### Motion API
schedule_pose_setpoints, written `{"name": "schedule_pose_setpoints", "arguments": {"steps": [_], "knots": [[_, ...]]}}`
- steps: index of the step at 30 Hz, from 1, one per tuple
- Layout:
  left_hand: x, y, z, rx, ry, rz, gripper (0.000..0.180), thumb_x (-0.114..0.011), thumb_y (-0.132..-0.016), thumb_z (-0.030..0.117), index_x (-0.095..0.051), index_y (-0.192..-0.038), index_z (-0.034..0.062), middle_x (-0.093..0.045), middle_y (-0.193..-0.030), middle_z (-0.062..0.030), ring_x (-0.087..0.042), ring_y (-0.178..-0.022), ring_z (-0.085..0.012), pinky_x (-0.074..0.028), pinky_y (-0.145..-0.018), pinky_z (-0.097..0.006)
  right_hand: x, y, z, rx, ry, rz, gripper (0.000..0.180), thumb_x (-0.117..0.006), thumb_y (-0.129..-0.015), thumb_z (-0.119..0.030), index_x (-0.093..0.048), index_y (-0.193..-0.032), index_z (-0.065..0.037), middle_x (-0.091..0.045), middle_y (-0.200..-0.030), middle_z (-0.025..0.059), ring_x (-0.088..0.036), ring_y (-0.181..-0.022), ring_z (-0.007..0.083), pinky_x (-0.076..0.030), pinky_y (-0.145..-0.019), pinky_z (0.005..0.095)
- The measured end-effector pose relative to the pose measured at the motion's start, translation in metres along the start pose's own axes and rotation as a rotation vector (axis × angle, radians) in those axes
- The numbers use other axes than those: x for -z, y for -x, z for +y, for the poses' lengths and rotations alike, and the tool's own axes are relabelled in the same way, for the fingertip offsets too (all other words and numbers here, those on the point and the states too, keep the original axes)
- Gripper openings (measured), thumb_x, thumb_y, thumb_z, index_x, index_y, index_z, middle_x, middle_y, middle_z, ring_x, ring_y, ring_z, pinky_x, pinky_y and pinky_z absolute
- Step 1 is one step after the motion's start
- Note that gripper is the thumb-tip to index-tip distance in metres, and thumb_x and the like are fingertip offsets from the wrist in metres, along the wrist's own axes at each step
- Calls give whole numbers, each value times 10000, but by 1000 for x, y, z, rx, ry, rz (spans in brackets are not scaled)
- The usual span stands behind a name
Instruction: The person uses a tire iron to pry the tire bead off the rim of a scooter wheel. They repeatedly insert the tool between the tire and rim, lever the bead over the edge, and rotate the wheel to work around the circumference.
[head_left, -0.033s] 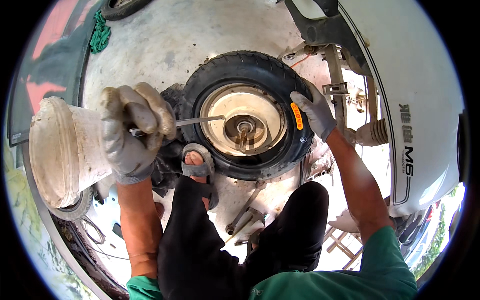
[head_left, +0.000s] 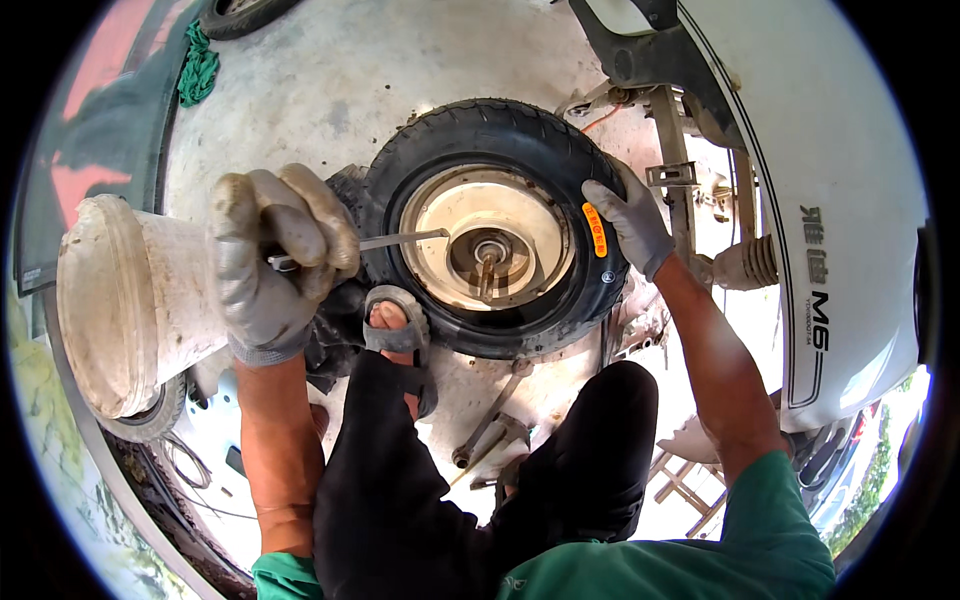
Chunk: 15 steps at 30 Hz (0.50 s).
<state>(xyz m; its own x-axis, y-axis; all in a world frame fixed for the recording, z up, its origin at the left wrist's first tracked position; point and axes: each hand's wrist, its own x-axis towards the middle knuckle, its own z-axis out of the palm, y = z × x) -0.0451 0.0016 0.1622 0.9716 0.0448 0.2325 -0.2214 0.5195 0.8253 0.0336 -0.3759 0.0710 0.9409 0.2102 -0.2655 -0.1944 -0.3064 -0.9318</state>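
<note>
Shift since the earlier frame, head view: left hand in a soiled pale-grey work glove (head_left: pixel 248 292) has edged slightly to the right; tyre and right hand look almost unchanged.
Left glove: fingers curled around a thin, grey metal lever (head_left: pixel 405 239), which points rightward.
Lever tip: above the hub's left part; contact cannot be told.
Right glove: right hand in a matching grey glove (head_left: pixel 640 222) clasps the tyre's right edge, thumb on the sidewall.
Tyre: black rubber tyre with treaded rim (head_left: pixel 480 130), lying on the pale concrete floor (head_left: pixel 310 110) beyond the person's feet, around a round cream metal hub (head_left: pixel 430 265).
Sidewall: oblong orange label (head_left: pixel 594 230) just beside the right thumb.
Left side: dirty white plastic bucket (head_left: pixel 108 300), partly behind the left hand.
Right side: glossy white vehicle panel (head_left: pixel 850 230).
Foot: grey strapped sandal (head_left: pixel 414 330) near the tyre's lower left.
</note>
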Motion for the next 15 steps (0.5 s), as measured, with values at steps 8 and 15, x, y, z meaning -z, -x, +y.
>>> {"name": "schedule_pose_setpoints", "arguments": {"steps": [8,15], "knots": [[44,-11,-6,142,-89,-64,452,-489,-1121,386,-629,-858,46,-654,-841,-140,-549,-537,-147,-465,-506,-267,2,0,7,-54,-71,-11,740,-802,-957,-335,-476,-1499,49,-646,-1334,89,-606,-1192,120,-491,-1067,288],[65,-4,-24,665,-1159,-315,205,-735,-963,183,-705,-945,-19,-674,-855,-158,-695,-783,-255,-536,-708,-369,10,10,21,-126,-147,29,791,-830,-921,-324,-458,-1512,47,-636,-1325,71,-602,-1163,105,-494,-1035,265]]}}
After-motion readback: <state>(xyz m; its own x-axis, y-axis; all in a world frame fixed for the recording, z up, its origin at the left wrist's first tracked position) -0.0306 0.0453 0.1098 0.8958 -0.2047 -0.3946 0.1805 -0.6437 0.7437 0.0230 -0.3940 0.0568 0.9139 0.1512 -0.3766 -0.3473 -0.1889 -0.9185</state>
